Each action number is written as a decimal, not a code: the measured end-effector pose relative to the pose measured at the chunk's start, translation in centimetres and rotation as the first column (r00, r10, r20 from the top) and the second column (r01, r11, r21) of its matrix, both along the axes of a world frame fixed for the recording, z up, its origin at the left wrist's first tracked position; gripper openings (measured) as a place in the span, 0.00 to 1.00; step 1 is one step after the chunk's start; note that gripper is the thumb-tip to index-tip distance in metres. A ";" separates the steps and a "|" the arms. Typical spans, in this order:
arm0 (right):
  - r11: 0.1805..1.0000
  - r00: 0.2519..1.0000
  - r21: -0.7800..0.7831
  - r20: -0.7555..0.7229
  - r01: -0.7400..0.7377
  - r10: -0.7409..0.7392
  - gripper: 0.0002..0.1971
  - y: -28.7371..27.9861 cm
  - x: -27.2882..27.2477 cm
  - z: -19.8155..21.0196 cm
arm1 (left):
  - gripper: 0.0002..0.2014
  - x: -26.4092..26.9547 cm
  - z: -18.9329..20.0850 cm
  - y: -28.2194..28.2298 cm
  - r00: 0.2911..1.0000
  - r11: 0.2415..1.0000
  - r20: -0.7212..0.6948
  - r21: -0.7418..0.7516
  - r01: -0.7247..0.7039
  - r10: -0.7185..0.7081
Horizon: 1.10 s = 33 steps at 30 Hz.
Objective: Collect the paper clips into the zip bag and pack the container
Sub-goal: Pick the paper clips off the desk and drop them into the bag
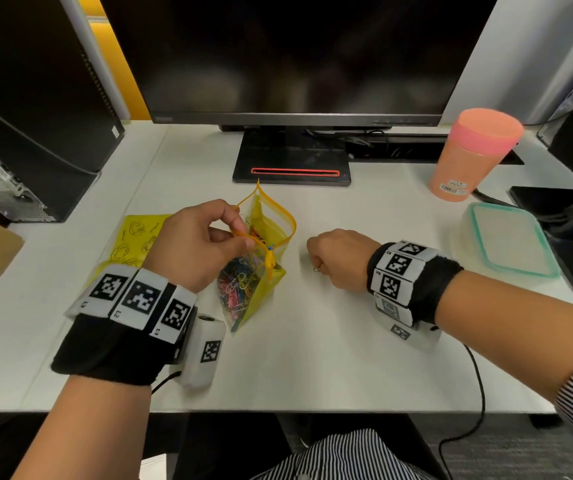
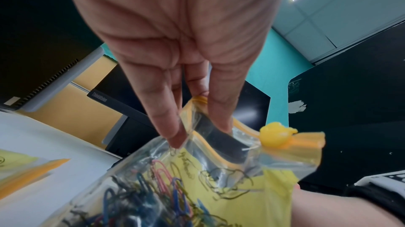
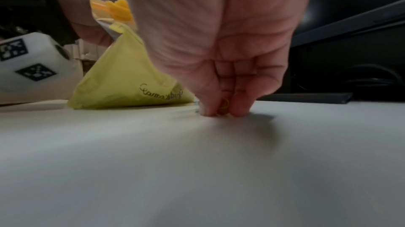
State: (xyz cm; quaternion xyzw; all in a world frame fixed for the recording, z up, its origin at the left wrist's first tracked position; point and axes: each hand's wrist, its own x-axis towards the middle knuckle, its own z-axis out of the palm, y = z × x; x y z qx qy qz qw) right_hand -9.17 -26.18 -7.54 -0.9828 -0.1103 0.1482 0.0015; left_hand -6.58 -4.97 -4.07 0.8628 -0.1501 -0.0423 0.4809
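Observation:
A yellow and clear zip bag (image 1: 261, 265) with an orange zip strip stands on the white desk, its mouth open and several coloured paper clips (image 1: 236, 278) inside. My left hand (image 1: 202, 240) pinches the bag's rim (image 2: 192, 126) and holds it up; the yellow slider (image 2: 276, 135) sits at the end of the strip. To the right of the bag, my right hand (image 1: 333, 258) is curled down on the desk, its fingertips (image 3: 206, 109) pinching a small paper clip (image 3: 224, 105) against the surface. The clip's wire end (image 1: 317, 269) shows beside the hand.
A clear container with a teal-rimmed lid (image 1: 510, 240) sits at the right, next to a pink tumbler (image 1: 472, 154). A second yellow bag (image 1: 132, 240) lies flat under my left hand. Monitor stand (image 1: 292, 161) behind, computer tower (image 1: 29, 109) at left.

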 end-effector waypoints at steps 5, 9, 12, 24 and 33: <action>0.997 0.994 -0.045 0.087 0.069 -0.064 0.14 1.1 -0.5 0.0 | 0.07 -0.2 -0.1 -0.1 1.000 1.000 0.012 0.007 0.005 -0.005; 0.992 0.991 -0.035 0.050 0.124 -0.122 0.16 1.7 -0.5 0.4 | 0.07 -0.1 -0.2 0.0 1.000 1.000 0.011 0.011 0.016 -0.017; 0.986 0.988 -0.057 0.000 0.157 -0.157 0.20 2.2 -0.5 0.3 | 0.07 -0.2 -0.1 -0.1 1.000 1.000 0.024 0.026 0.015 -0.016; 0.989 0.995 -0.118 -0.015 0.092 -0.094 0.21 2.2 -0.7 -0.9 | 0.07 -0.2 0.3 0.4 1.000 0.999 0.031 0.036 0.007 -0.008; 0.937 0.966 0.289 0.108 0.197 -0.236 0.15 -0.7 1.1 3.9 | 0.06 -0.2 0.4 0.4 1.000 1.000 0.003 0.019 -0.004 0.004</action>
